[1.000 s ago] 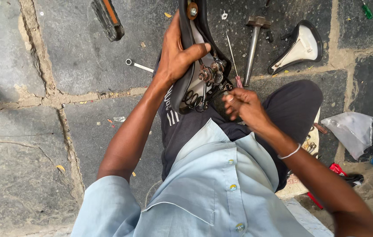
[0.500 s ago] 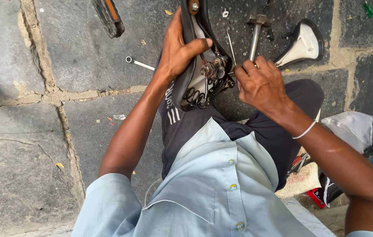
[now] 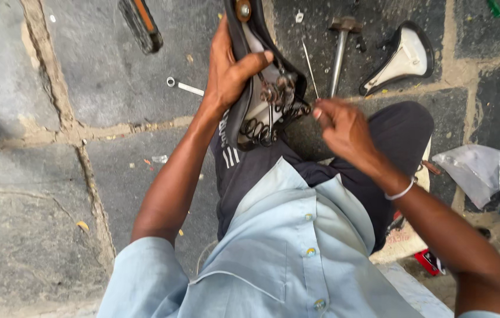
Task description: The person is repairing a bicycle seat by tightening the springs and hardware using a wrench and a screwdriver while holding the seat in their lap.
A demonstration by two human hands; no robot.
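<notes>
Two hands, left hand fingers clamped round bike saddle, right hand fingers loosely curled, holding nothing, nr springs

Our left hand grips an upturned black bicycle saddle with coiled metal springs, thumb hooked over its edge. Our right hand sits just right of the springs, fingers curled. Beyond the right hand lie a metal hammer and a second black-and-white saddle; left of the left hand lies a small silver spanner.
</notes>
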